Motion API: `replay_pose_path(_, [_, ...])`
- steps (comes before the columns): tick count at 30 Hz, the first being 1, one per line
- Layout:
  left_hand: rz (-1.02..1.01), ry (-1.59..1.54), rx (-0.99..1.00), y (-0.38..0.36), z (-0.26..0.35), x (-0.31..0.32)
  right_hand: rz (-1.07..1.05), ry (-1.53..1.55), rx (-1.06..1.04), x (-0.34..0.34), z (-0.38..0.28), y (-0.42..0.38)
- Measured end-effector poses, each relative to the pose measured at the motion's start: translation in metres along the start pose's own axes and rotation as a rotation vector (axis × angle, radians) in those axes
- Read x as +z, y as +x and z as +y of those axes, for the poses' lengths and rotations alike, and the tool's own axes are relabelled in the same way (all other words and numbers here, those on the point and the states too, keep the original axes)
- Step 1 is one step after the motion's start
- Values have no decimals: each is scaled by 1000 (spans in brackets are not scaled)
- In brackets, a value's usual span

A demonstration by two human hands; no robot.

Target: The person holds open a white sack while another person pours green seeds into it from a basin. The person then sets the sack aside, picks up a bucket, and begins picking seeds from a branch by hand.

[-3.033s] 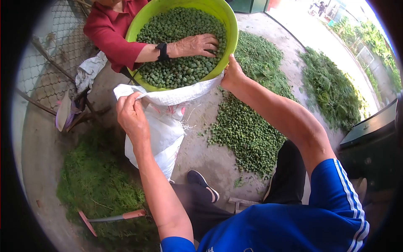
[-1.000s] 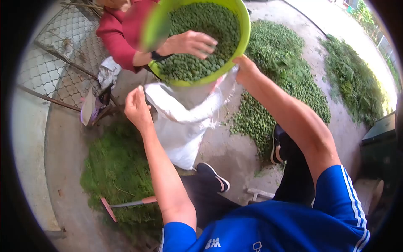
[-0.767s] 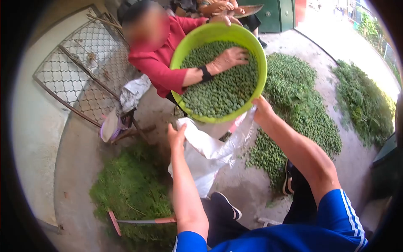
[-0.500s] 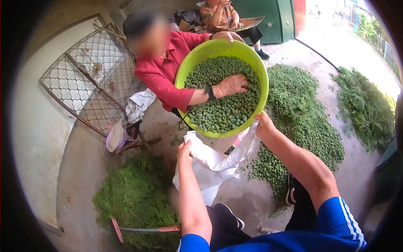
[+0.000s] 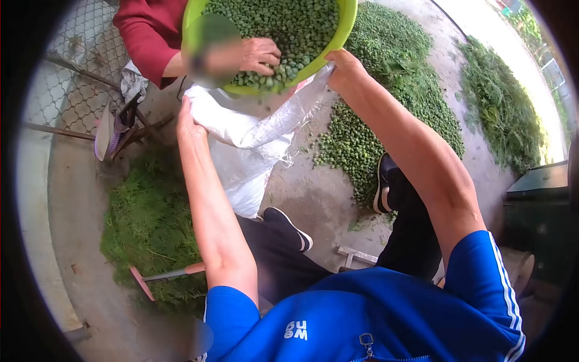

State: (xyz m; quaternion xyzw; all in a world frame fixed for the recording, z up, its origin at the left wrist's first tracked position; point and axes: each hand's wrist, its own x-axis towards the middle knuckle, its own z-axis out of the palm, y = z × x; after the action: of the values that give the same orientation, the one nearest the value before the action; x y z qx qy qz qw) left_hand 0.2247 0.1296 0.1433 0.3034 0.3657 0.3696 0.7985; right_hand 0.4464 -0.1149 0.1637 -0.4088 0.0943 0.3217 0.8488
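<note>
My left hand [image 5: 190, 122] grips the left edge of a white woven sack's mouth, fingers closed on the fabric. On the other side, my right hand [image 5: 344, 67] is closed on the sack's right edge, close against the basin's rim. The white sack [image 5: 236, 174] hangs between my hands with its mouth spread. Above it is a yellow-green basin [image 5: 348, 23], tilted towards the sack and filled with small round green pods [image 5: 295, 24]. A co-worker's hand [image 5: 260, 55] lies on the pods near the lip. The co-worker's red sleeve [image 5: 145, 39] is at upper left.
A large pile of green pods [image 5: 416, 96] covers the floor at right, with a leafy green heap [image 5: 503, 102] beyond. Feathery greens [image 5: 148, 205] lie at left under a pink-headed tool [image 5: 142, 283]. A metal lattice [image 5: 90, 51] leans behind. A dark green box [image 5: 537, 211] stands far right.
The view has tilted downward, so the basin and sack sit higher in it. The pods now reach the basin's near lip, and the co-worker's hand is closer to it. Both my hands keep hold of the sack.
</note>
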Motion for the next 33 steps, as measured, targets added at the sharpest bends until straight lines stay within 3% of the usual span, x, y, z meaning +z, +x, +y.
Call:
replay_pose_path(7, [66, -43, -79, -23, 5, 25, 59, -24, 40, 3, -10, -19])
replay_pose_path(9, [27, -31, -72, -23, 7, 29, -35, -49, -9, 0, -9, -5])
replay_pose_path(14, [75, -96, -49, -3, 7, 14, -15, -50, -30, -1, -6, 2])
replay_pose_path(25, [7, -266, -38, 21, 6, 3, 58, 64, 71, -1, -8, 3])
replay_pose_path(33, [-91, -358, -150, 49, 5, -9, 21, 15, 3, -2, -10, 4])
